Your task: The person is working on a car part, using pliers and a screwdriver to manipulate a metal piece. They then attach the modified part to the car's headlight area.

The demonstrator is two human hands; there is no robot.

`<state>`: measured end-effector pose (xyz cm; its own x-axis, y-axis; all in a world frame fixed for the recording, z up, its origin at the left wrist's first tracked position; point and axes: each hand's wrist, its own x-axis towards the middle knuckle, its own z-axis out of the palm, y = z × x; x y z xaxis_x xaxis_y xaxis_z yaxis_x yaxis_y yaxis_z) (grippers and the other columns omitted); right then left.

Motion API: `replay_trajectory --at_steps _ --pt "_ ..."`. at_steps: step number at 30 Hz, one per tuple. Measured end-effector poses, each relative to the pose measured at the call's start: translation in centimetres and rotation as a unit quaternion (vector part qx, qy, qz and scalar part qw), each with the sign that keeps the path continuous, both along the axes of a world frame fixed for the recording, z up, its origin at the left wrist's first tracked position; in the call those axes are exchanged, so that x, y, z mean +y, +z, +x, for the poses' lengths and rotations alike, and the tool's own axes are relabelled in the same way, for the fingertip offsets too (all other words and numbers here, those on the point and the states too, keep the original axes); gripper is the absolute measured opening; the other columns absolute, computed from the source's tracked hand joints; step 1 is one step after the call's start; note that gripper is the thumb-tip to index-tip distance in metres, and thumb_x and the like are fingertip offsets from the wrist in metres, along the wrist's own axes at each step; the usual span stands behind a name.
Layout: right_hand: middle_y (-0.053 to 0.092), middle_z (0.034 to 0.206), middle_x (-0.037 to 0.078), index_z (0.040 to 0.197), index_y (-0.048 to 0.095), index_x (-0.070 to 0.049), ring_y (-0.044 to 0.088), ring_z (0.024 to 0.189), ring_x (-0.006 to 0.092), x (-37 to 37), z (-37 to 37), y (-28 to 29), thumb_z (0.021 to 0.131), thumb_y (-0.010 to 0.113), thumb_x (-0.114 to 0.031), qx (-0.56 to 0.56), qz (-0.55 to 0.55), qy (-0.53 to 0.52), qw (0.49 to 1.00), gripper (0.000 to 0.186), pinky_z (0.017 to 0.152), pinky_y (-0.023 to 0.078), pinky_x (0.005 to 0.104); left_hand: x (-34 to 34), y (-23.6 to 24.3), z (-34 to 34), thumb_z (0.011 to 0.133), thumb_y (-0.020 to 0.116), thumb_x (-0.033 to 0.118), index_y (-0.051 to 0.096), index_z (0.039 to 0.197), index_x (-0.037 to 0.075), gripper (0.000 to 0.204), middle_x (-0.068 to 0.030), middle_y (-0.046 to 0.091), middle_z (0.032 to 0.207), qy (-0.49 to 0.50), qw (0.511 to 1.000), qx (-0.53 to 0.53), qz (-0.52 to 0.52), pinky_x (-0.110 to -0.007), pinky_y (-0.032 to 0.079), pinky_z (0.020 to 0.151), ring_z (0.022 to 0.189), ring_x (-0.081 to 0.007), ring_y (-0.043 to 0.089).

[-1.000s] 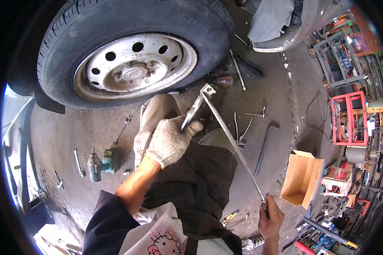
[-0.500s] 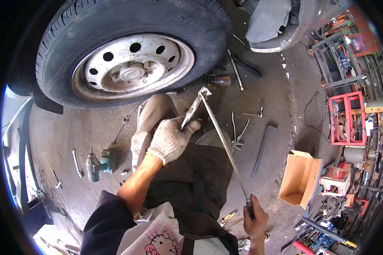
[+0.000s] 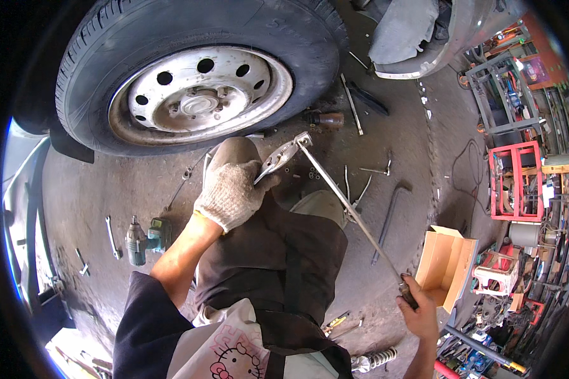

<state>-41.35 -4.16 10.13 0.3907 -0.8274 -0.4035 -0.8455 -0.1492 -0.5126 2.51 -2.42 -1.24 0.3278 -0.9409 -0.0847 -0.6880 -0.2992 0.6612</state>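
Note:
My left hand [image 3: 229, 194], in a cream knit glove, is closed on metal pliers [image 3: 278, 158] reaching up and right over my knee. At their far end sits a small square metal piece [image 3: 302, 140]. A long metal bar [image 3: 345, 201] slants from this piece down to the lower right. My bare right hand [image 3: 417, 312] grips the dark handle [image 3: 406, 294] at the bar's lower end. Beyond the pliers, small rings and loose parts [image 3: 314, 174] lie on the floor, close to a wheel [image 3: 199, 104] with a white steel rim.
An impact wrench [image 3: 136, 240] and spanner [image 3: 112, 237] lie left of me. A bent bar [image 3: 393, 215], cardboard box [image 3: 442, 259] and spring strut [image 3: 376, 360] are on my right, before racks [image 3: 515, 180] of tools. A car body part [image 3: 401, 38] is at top right.
My left hand and the pliers have shifted left and lie flatter. My right hand, after moving left, has swung back rightward and up with the bar handle, which now overlaps the box.

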Motion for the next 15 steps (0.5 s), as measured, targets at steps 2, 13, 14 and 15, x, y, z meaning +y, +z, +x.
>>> replay_trajectory --at_steps 2,13,14,15 --pt "0.069 0.101 0.018 0.137 0.058 -0.008 0.069 0.085 0.0241 1.3 1.7 -1.3 0.086 0.071 0.000 0.003 -0.023 -0.008 1.000 0.053 0.075 0.053 0.0317 -0.2 -0.3 0.0 0.093 0.064 0.040 0.071 0.098 0.004 0.037 -0.0243 0.067 0.097 0.024 1.000 -0.004 0.007 -0.049 0.049 0.082 0.095 -0.0428 0.064" --pt "0.068 0.099 0.025 0.128 0.058 -0.007 0.069 0.090 0.0431 6.2 6.2 -7.0 0.091 0.062 -0.001 0.042 -0.104 -0.047 0.993 0.037 0.074 0.055 0.0446 -1.2 0.3 -1.3 0.092 0.068 0.034 0.072 0.097 0.003 0.032 -0.0262 0.066 0.091 0.110 0.990 0.047 0.069 -0.047 0.049 0.085 0.095 -0.0449 0.062" --pt "0.068 0.099 0.025 0.127 0.059 -0.007 0.069 0.090 0.0432 6.5 6.4 -7.2 0.091 0.062 -0.001 0.047 -0.104 -0.052 0.992 0.036 0.074 0.055 0.0450 -1.2 0.1 -1.3 0.092 0.067 0.034 0.072 0.096 0.003 0.032 -0.0262 0.066 0.090 0.110 0.992 0.043 0.054 -0.047 0.048 0.085 0.093 -0.0451 0.062" --pt "0.068 0.100 0.025 0.126 0.058 -0.007 0.069 0.090 0.0436 6.6 6.6 -7.4 0.091 0.062 -0.001 0.053 -0.108 -0.048 0.992 0.036 0.074 0.056 0.0457 -1.2 -0.1 -1.4 0.093 0.067 0.034 0.073 0.096 0.003 0.032 -0.0261 0.067 0.090 0.110 0.992 0.038 0.039 -0.047 0.048 0.084 0.092 -0.0452 0.063"
